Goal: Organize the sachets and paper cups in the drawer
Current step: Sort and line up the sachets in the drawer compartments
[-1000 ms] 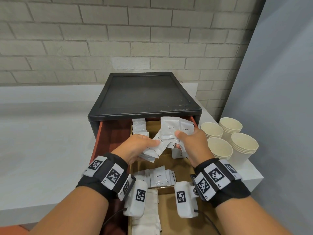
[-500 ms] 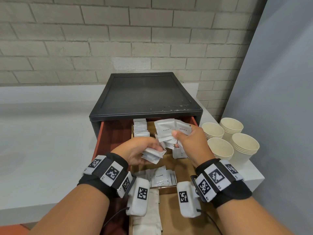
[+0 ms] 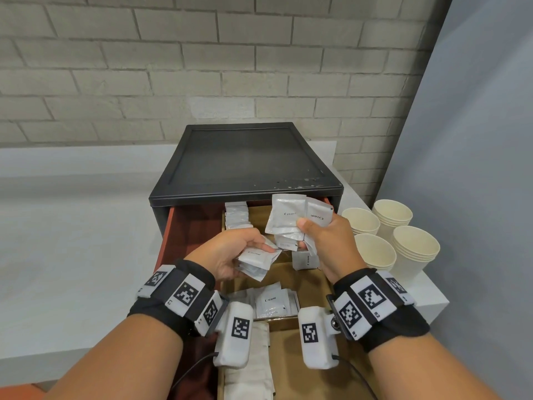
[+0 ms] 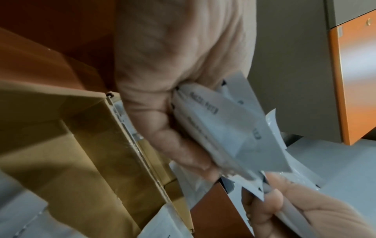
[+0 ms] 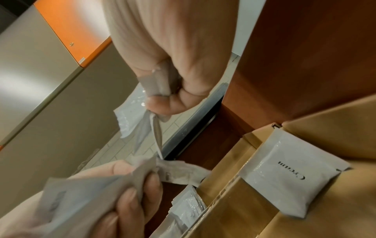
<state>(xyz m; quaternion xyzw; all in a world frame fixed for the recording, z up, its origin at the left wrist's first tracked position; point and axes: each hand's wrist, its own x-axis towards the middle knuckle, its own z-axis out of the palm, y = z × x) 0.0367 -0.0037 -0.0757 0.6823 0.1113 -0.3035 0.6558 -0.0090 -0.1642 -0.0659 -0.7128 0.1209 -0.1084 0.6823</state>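
Observation:
Both hands hover over the open drawer point(image 3: 184, 226), whose brown cardboard dividers point(image 3: 305, 287) form compartments. My left hand point(image 3: 245, 252) grips a small stack of white cream sachets point(image 3: 255, 259), seen close in the left wrist view as a sachet stack point(image 4: 230, 128). My right hand point(image 3: 317, 232) holds a fanned bunch of sachets point(image 3: 291, 217) higher up, near the cabinet front. More sachets stand in a back compartment row point(image 3: 236, 216), and another sachet pile point(image 3: 271, 303) lies in a nearer one. One sachet point(image 5: 293, 173) leans against a divider. Stacked paper cups point(image 3: 415, 249) stand right of the drawer.
The black cabinet point(image 3: 245, 166) sits on a white counter point(image 3: 72, 241) against a brick wall. A grey partition point(image 3: 476, 140) closes the right side behind the cups. White paper napkins point(image 3: 251, 376) lie in the drawer's front compartment.
The two bunches have parted: my right hand lifted its sachets up and right, and my left hand drew its stack down and left.

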